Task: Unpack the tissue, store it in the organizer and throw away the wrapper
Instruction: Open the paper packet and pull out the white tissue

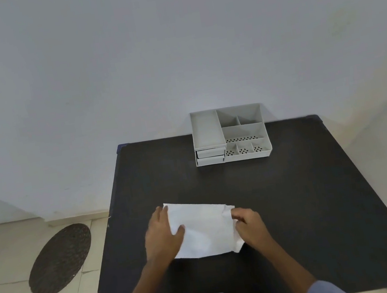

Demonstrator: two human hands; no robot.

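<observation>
A white wrapped tissue pack [204, 228] lies on the black table [298, 205], near its front middle. My left hand [162, 235] grips the pack's left end, thumb on top and fingers along the edge. My right hand [249, 223] pinches the crumpled wrapper flap at the pack's right end. A light grey organizer [230, 135] with several open compartments and small drawers stands at the table's far edge, against the wall.
A dark round woven mat [59, 260] lies on the tiled floor to the left of the table. A pale wall rises right behind the table. Bare black tabletop stretches between the pack and the organizer and to the right.
</observation>
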